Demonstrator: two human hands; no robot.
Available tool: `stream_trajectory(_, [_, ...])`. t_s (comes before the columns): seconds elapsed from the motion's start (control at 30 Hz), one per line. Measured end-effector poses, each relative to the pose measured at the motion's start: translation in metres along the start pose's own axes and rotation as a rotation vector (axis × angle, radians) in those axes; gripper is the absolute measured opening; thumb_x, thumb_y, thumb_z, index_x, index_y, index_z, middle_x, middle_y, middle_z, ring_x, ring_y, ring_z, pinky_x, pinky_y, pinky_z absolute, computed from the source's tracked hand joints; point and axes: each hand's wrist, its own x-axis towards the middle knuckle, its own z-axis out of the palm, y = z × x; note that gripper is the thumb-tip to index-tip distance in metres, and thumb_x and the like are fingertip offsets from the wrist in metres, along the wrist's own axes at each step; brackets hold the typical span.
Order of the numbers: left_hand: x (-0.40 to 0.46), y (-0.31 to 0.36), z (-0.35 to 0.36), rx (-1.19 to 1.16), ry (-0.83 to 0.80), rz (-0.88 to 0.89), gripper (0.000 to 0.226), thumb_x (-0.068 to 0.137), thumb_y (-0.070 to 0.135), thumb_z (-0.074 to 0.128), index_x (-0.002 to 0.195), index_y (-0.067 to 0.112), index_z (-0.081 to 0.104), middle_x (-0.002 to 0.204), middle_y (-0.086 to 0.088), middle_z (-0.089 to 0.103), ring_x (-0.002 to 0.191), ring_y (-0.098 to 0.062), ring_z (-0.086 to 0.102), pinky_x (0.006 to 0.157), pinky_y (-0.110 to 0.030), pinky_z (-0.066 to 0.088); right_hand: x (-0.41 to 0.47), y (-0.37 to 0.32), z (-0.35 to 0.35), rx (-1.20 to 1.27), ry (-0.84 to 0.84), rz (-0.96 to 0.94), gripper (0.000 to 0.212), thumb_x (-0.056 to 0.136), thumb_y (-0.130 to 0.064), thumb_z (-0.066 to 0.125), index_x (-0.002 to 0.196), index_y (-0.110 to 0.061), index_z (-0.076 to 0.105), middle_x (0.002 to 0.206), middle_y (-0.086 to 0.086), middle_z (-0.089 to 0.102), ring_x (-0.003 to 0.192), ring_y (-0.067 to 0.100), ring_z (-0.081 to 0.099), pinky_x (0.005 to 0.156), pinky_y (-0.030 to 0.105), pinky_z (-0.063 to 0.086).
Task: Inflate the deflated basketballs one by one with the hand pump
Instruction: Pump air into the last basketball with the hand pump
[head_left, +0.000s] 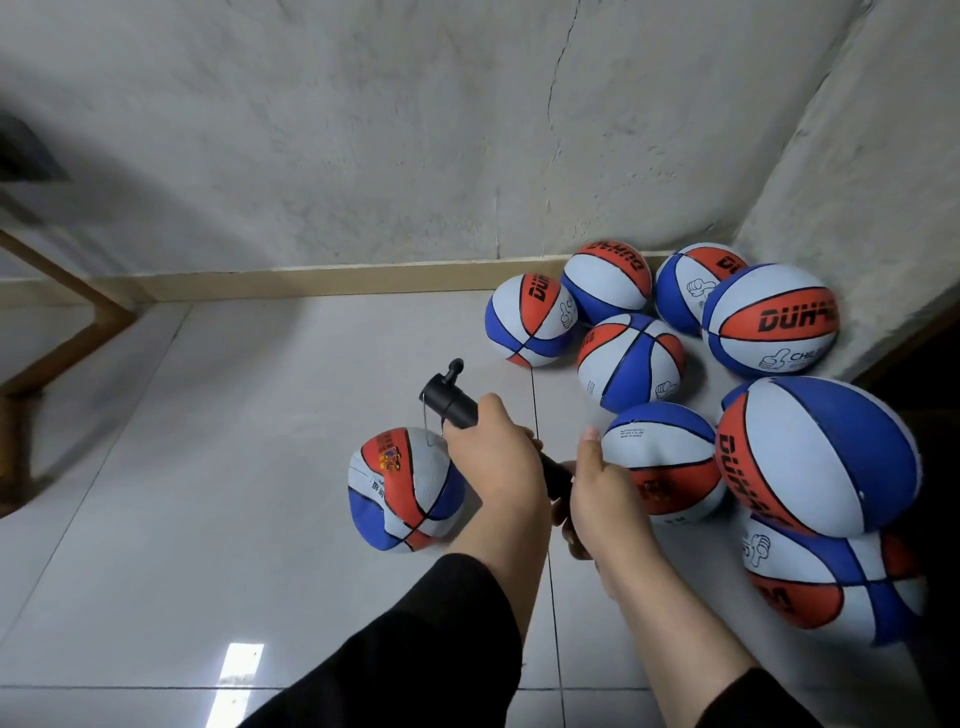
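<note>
Hand pump (453, 402), black, held above the tiled floor (208, 467); left hand (493, 457) curled round its barrel, right hand (602, 499) gripping the handle end. Its thin needle hangs just over 1 dented, deflated basketball (400, 488), though entry into the valve cannot be told. By the wall corner (753, 223) lie 8 further balls, some round, at least 1 (660, 462) creased: inflation appears partly done. No containers visible.

Your left arm (415, 639): long black sleeve, cuff drawn back from the wrist | your right arm (727, 670): matching black sleeve, pushed up the forearm | both hands bare, no markings.
</note>
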Motion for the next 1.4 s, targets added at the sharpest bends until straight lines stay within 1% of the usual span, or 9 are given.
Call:
stream_trajectory(0.2, [0.02, 0.019, -0.005, 0.011, 0.008, -0.001, 0.008, 0.097, 0.026, 0.054, 0.098, 0.018, 0.055, 0.067, -0.01, 0.057, 0.055, -0.024, 0.056, 0.057, -0.033, 0.052, -0.003, -0.001, 0.001, 0.027, 0.015, -0.084, 0.067, 0.103, -0.064, 0.031, 0.09, -0.009, 0.067, 0.059, 0.011, 0.063, 0.053, 0.025, 0.055, 0.052, 0.03, 0.041])
stream_trajectory(0.37, [0.042, 0.026, -0.018, -0.011, 0.05, -0.015, 0.025, 0.092, 0.031, 0.051, 0.109, 0.013, 0.056, 0.072, -0.013, 0.065, 0.057, -0.027, 0.063, 0.071, -0.052, 0.063, -0.007, 0.01, -0.02, 0.052, 0.015, 0.022, 0.059, 0.101, -0.066, 0.034, 0.094, -0.016, 0.065, 0.059, 0.012, 0.059, 0.042, 0.019, 0.044, 0.044, 0.026, 0.032])
stream_trajectory(0.53, [0.016, 0.022, -0.008, 0.0, 0.044, 0.003, 0.019, 0.098, 0.025, 0.05, 0.109, 0.011, 0.055, 0.071, -0.01, 0.06, 0.057, -0.021, 0.059, 0.058, -0.031, 0.052, -0.001, 0.0, -0.005, -0.002, 0.013, -0.063, 0.077, 0.1, -0.07, 0.026, 0.089, -0.005, 0.064, 0.069, 0.016, 0.067, 0.067, 0.033, 0.062, 0.066, 0.04, 0.051])
stream_trajectory(0.73, [-0.002, 0.008, 0.0, -0.012, -0.008, 0.005, 0.003, 0.097, 0.023, 0.052, 0.095, 0.025, 0.05, 0.064, -0.007, 0.054, 0.057, -0.021, 0.055, 0.058, -0.031, 0.051, -0.001, -0.011, 0.0, -0.015, -0.009, -0.05, 0.07, 0.105, -0.062, 0.027, 0.092, -0.005, 0.065, 0.061, 0.012, 0.062, 0.052, 0.026, 0.055, 0.046, 0.026, 0.042])
stream_trajectory(0.87, [0.004, 0.014, 0.002, 0.054, -0.038, -0.008, 0.003, 0.099, 0.026, 0.053, 0.097, 0.023, 0.052, 0.071, -0.011, 0.057, 0.061, -0.022, 0.058, 0.058, -0.032, 0.052, -0.002, -0.009, -0.005, 0.065, -0.019, -0.017, 0.067, 0.105, -0.061, 0.029, 0.097, -0.005, 0.065, 0.06, 0.013, 0.059, 0.049, 0.025, 0.05, 0.048, 0.027, 0.038])
stream_trajectory(1.07, [0.033, 0.017, -0.01, 0.045, 0.027, -0.034, 0.025, 0.095, 0.031, 0.051, 0.108, 0.011, 0.057, 0.073, -0.012, 0.067, 0.056, -0.025, 0.063, 0.055, -0.03, 0.048, -0.005, 0.009, -0.027, 0.125, 0.035, 0.093, 0.063, 0.101, -0.066, 0.036, 0.104, -0.01, 0.064, 0.061, 0.013, 0.055, 0.042, 0.019, 0.042, 0.044, 0.022, 0.031])
stream_trajectory(1.2, [0.02, 0.011, -0.007, 0.055, 0.022, -0.021, 0.012, 0.1, 0.026, 0.049, 0.103, 0.015, 0.053, 0.075, -0.012, 0.063, 0.054, -0.021, 0.059, 0.051, -0.026, 0.048, -0.005, 0.008, -0.018, 0.102, 0.028, 0.078, 0.063, 0.101, -0.065, 0.036, 0.095, -0.009, 0.063, 0.061, 0.013, 0.055, 0.046, 0.023, 0.045, 0.048, 0.026, 0.035])
stream_trajectory(1.3, [0.009, 0.005, -0.002, 0.061, -0.007, -0.008, 0.015, 0.099, 0.025, 0.05, 0.108, 0.015, 0.055, 0.069, -0.009, 0.06, 0.058, -0.024, 0.06, 0.058, -0.031, 0.052, -0.001, 0.004, -0.009, 0.036, 0.013, 0.009, 0.066, 0.104, -0.062, 0.032, 0.085, -0.007, 0.063, 0.055, 0.009, 0.058, 0.053, 0.027, 0.053, 0.056, 0.035, 0.044])
stream_trajectory(1.4, [0.002, -0.001, 0.002, 0.036, -0.016, -0.012, 0.008, 0.098, 0.024, 0.051, 0.102, 0.019, 0.054, 0.064, -0.008, 0.058, 0.059, -0.024, 0.059, 0.06, -0.032, 0.052, 0.004, -0.004, -0.003, -0.023, 0.009, -0.049, 0.07, 0.105, -0.06, 0.026, 0.085, -0.006, 0.065, 0.056, 0.007, 0.059, 0.054, 0.027, 0.056, 0.057, 0.035, 0.046])
